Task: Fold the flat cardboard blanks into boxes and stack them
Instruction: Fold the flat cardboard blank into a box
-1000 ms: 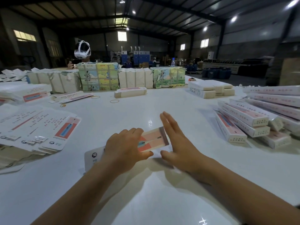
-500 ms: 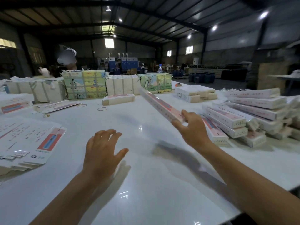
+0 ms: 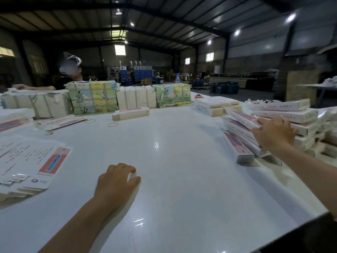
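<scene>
My right hand reaches out to the right and holds the near end of a long white-and-pink folded box, which lies tilted on top of the pile of folded boxes. Whether the box rests fully on the pile I cannot tell. My left hand rests on the white table with loosely curled fingers and holds nothing. A stack of flat printed blanks lies to the left of it.
Strapped bundles of cardboard line the far side, with a person behind them. A thin banded bundle, rubber bands and low white boxes lie farther back. The table's front right edge is close.
The right hand has carried the folded box from above the table's middle to the pile on the right. The left hand has drawn back and its fingers have curled.
</scene>
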`<state>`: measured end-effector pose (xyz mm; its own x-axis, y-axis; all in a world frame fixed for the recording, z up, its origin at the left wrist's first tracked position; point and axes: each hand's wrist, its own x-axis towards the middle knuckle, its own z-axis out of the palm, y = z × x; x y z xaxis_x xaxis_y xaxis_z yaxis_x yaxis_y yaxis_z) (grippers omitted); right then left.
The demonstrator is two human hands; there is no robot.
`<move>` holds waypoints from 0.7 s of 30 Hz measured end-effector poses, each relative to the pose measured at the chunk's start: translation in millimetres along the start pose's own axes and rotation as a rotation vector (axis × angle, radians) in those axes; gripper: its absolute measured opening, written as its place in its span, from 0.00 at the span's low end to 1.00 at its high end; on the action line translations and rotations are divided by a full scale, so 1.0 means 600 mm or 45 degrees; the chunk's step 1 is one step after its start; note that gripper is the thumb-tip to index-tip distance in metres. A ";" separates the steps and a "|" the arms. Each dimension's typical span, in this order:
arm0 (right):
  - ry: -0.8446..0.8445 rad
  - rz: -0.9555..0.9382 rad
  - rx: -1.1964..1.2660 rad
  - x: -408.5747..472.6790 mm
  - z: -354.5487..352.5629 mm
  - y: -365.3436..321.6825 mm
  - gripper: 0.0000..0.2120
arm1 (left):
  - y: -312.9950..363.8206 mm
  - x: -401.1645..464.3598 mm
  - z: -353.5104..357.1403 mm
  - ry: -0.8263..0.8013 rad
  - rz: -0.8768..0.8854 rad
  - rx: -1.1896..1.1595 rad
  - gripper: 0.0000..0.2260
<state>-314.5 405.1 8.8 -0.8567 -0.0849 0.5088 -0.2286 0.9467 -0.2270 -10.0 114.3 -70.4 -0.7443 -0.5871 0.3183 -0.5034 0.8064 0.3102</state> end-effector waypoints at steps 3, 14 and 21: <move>0.110 -0.145 0.133 -0.021 -0.019 -0.038 0.23 | 0.001 -0.002 -0.002 -0.005 -0.004 0.001 0.13; -0.335 -1.130 0.481 -0.247 -0.003 -0.275 0.15 | 0.001 -0.004 -0.006 -0.033 -0.018 -0.024 0.15; -0.457 -1.180 0.424 -0.282 0.045 -0.265 0.15 | -0.041 0.020 -0.031 0.171 -0.367 -0.354 0.15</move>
<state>-146.0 260.5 -63.6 -0.3552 -0.8722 0.3363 -0.9348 0.3347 -0.1192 1.5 86.2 -57.5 -0.5174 -0.8046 0.2914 -0.5313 0.5690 0.6277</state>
